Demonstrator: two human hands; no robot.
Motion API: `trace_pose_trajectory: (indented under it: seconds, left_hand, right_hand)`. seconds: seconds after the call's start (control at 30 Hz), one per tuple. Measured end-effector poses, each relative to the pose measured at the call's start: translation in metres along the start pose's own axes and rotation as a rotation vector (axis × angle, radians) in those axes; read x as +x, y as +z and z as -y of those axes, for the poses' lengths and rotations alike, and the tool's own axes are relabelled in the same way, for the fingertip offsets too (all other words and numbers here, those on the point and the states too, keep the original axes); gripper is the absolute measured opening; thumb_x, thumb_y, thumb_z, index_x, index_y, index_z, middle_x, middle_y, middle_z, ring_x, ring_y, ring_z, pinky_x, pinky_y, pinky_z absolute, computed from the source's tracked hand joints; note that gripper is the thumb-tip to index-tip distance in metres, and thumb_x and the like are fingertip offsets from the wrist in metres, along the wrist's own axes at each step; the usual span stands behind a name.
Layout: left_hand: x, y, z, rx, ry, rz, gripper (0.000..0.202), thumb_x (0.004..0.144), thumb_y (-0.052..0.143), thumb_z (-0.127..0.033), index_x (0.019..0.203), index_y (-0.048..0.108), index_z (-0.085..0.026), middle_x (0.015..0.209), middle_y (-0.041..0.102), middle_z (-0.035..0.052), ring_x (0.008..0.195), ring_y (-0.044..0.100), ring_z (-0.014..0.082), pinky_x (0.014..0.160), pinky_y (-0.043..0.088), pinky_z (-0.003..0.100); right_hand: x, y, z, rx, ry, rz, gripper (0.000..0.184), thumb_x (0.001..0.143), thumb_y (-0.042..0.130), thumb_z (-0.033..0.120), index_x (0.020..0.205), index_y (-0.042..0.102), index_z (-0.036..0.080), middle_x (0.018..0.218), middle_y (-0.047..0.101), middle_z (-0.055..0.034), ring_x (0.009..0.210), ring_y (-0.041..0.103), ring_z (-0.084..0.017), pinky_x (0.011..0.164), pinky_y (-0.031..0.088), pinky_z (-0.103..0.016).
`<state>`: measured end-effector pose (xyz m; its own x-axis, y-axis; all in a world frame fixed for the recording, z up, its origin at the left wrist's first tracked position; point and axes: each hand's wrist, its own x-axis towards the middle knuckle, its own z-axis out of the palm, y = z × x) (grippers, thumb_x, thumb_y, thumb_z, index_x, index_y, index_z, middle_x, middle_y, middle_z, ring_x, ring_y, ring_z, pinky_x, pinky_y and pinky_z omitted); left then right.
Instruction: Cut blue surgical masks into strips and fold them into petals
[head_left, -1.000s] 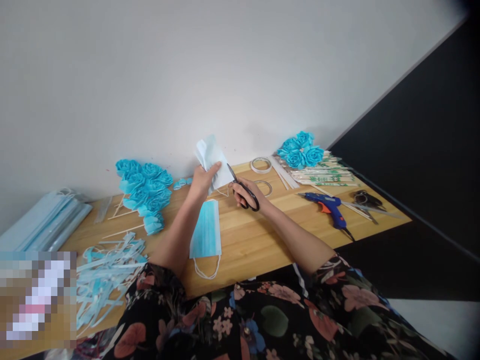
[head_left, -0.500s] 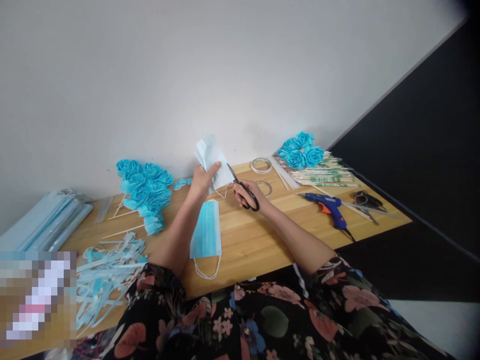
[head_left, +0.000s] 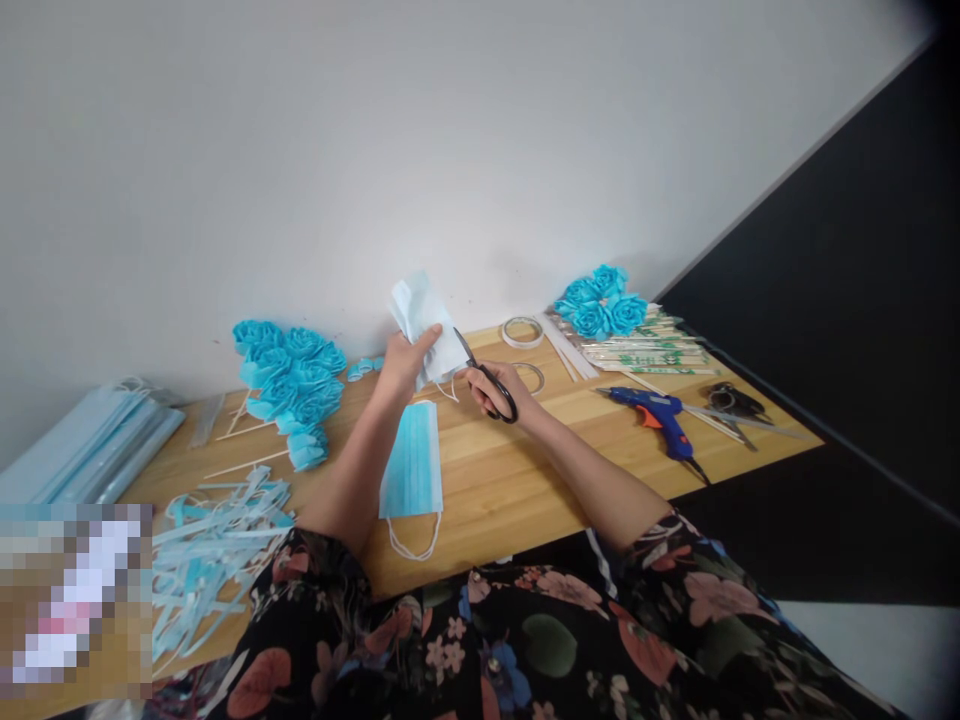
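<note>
1 pc. white/pale-blue pleated fabric face mask, held above lt. wooden table; pinched in L hand, thumb in front. Prob. v. light, soft, limp, creases easily; best gripped flat nr. blades. 1 pr. black-handled scissors, slim dark blades at mask's R edge; R hand fingers closed round handles. Unclear: L fingers (behind mask), blade gap, pixelated lower-left patch.

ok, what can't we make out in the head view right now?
All head view:
held mask: partly hidden by left hand
scissors: handles partly covered by right hand
nearer ring: partly behind right hand
mask stack: cut off by left edge
lower-left item: pixelated
green-printed packets: lettering too small
</note>
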<state>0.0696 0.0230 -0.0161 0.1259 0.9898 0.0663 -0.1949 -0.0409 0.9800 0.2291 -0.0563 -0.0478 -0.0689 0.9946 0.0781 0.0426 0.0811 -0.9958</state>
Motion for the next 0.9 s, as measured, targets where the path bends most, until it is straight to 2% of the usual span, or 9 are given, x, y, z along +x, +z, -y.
trace_pose_trajectory:
  seconds: [0.27, 0.37, 0.53, 0.6, 0.77, 0.83, 0.9]
  left_hand:
    - [0.0006, -0.0015, -0.0016, -0.036, -0.024, 0.007, 0.056, 0.05, 0.093, -0.046, 0.088, 0.07, -0.011, 0.082, 0.074, 0.0076, 0.07, 0.067, 0.0184, 0.066, 0.054, 0.029]
    - [0.0003, -0.0019, -0.0019, -0.036, -0.034, 0.017, 0.056, 0.051, 0.092, -0.046, 0.088, 0.069, -0.011, 0.083, 0.074, 0.008, 0.071, 0.067, 0.0193, 0.067, 0.054, 0.03]
    - [-0.0029, -0.0007, -0.0057, -0.009, -0.021, 0.018, 0.055, 0.052, 0.091, -0.047, 0.088, 0.069, -0.012, 0.081, 0.073, 0.007, 0.071, 0.066, 0.019, 0.068, 0.053, 0.03]
    - [-0.0037, -0.0001, -0.0063, 0.008, -0.022, 0.017, 0.054, 0.052, 0.091, -0.047, 0.087, 0.069, -0.012, 0.08, 0.072, 0.0065, 0.069, 0.065, 0.0187, 0.067, 0.052, 0.03]
    - [-0.002, -0.0007, -0.0029, 0.032, -0.022, 0.023, 0.053, 0.053, 0.09, -0.048, 0.086, 0.07, -0.012, 0.078, 0.072, 0.0068, 0.068, 0.065, 0.0194, 0.065, 0.052, 0.03]
    - [-0.001, -0.0014, -0.0013, 0.033, -0.015, 0.026, 0.052, 0.054, 0.09, -0.048, 0.086, 0.07, -0.012, 0.079, 0.073, 0.007, 0.068, 0.065, 0.0188, 0.065, 0.052, 0.029]
    - [-0.0008, -0.0016, -0.0011, 0.033, -0.012, 0.028, 0.052, 0.054, 0.09, -0.048, 0.085, 0.07, -0.011, 0.079, 0.073, 0.0068, 0.068, 0.064, 0.018, 0.064, 0.051, 0.028]
  right_hand:
    - [0.0021, -0.0019, -0.006, -0.019, -0.002, 0.01, 0.047, 0.082, 0.062, 0.065, 0.079, 0.062, 0.018, 0.05, 0.05, 0.0044, 0.038, 0.041, -0.009, 0.038, 0.032, -0.024]
    - [0.0021, -0.0016, -0.0067, 0.02, 0.0, 0.028, 0.049, 0.081, 0.063, 0.068, 0.079, 0.061, 0.018, 0.049, 0.047, 0.0053, 0.039, 0.04, -0.009, 0.042, 0.04, -0.026]
    - [0.0013, -0.0019, -0.004, 0.081, -0.059, 0.104, 0.057, 0.081, 0.059, 0.076, 0.087, 0.061, 0.019, 0.054, 0.048, 0.0054, 0.042, 0.039, -0.009, 0.059, 0.055, -0.033]
    - [0.0011, -0.0025, -0.0026, 0.067, -0.091, 0.118, 0.061, 0.081, 0.056, 0.079, 0.088, 0.061, 0.018, 0.056, 0.05, 0.0047, 0.044, 0.041, -0.009, 0.06, 0.054, -0.032]
    - [0.0015, -0.0039, -0.0018, 0.005, -0.085, 0.129, 0.062, 0.082, 0.053, 0.079, 0.089, 0.059, 0.018, 0.057, 0.052, 0.0039, 0.043, 0.043, -0.009, 0.049, 0.044, -0.026]
    - [0.0018, -0.004, -0.0025, 0.012, -0.08, 0.144, 0.059, 0.082, 0.055, 0.077, 0.09, 0.056, 0.019, 0.057, 0.053, 0.0039, 0.045, 0.046, -0.01, 0.05, 0.045, -0.026]
    - [0.0024, -0.0039, -0.0036, 0.049, -0.078, 0.137, 0.057, 0.082, 0.06, 0.073, 0.099, 0.054, 0.019, 0.055, 0.053, 0.0063, 0.045, 0.047, -0.01, 0.054, 0.049, -0.026]
